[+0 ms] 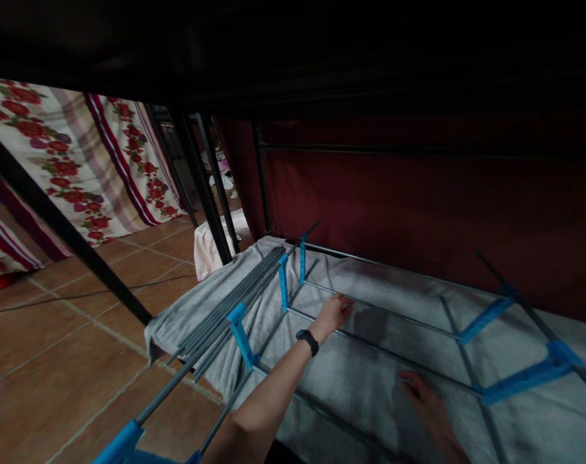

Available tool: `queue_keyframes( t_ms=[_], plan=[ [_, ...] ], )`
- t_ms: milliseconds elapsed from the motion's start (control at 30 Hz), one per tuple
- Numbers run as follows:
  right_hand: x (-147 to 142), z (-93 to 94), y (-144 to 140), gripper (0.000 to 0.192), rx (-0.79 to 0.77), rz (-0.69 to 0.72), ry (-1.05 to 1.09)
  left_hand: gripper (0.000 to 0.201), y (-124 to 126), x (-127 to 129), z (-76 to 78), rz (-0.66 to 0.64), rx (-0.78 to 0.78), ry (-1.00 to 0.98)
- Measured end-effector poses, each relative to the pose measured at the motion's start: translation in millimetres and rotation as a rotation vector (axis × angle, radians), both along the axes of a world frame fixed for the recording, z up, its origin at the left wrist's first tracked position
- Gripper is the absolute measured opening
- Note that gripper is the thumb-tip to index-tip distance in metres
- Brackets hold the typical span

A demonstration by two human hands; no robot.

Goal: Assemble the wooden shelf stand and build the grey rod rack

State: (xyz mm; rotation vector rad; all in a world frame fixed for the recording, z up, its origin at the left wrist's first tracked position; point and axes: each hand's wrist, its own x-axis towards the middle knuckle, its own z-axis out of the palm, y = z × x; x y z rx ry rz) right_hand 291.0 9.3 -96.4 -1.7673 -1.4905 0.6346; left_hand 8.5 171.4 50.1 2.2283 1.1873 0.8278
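A frame of thin grey metal rods (394, 310) joined by blue plastic connectors (242, 336) stands on grey cloth. My left hand (332, 314), a black watch on its wrist, reaches over the frame's left half. Its fingers curl at one of the long cross rods. My right hand (424, 403) is lower and to the right, above the cloth near another cross rod (384, 351). Its fingers are loosely bent and apart, with nothing visible in them. Further blue connectors (519, 380) hold the right end of the frame.
A bundle of loose grey rods (239, 303) lies left of the frame on the grey cloth (191, 316). Black metal posts (203, 187) rise at the left, with a dark surface overhead. Behind hangs a dark red cloth (394, 206); a floral curtain (80, 161) hangs over the tiled floor (46, 367).
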Motion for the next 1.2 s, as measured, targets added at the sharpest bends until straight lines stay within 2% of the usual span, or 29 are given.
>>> queue_keyframes(
  t_ms=[167,300,500,800,933,1033,1133,1200],
  plan=[
    [-2.3,2.1,-1.6,0.028,0.016,-0.004,-0.014,0.028,-20.5,-16.4,-31.0,0.002,-0.087,0.237],
    [-1.9,-0.8,-0.4,0.029,0.041,-0.001,-0.035,0.026,-29.9,-25.9,-47.6,-0.044,-0.116,0.348],
    [-3.3,-3.0,0.3,0.029,0.037,-0.010,-0.057,0.030,-33.9,-29.3,-58.6,-0.039,-0.106,0.294],
    [-19.8,6.3,-0.1,0.028,0.037,0.034,-0.088,0.028,-31.4,-26.6,-69.6,-0.015,-0.093,0.239],
    [-40.3,13.2,2.0,0.031,0.152,0.122,-0.150,0.030,-29.0,-22.1,-66.4,0.027,-0.117,0.267],
    [-50.0,17.8,6.0,0.030,0.214,0.149,-0.218,0.028,-25.1,-17.6,-56.6,0.051,-0.160,0.322],
    [-51.5,18.4,11.2,0.027,0.168,0.165,-0.226,0.025,-18.6,-10.1,-38.8,0.028,-0.191,0.316],
    [-50.5,15.6,14.1,0.025,0.142,0.157,-0.233,0.026,-12.6,-1.3,-20.1,0.013,-0.156,0.259]
  ],
)
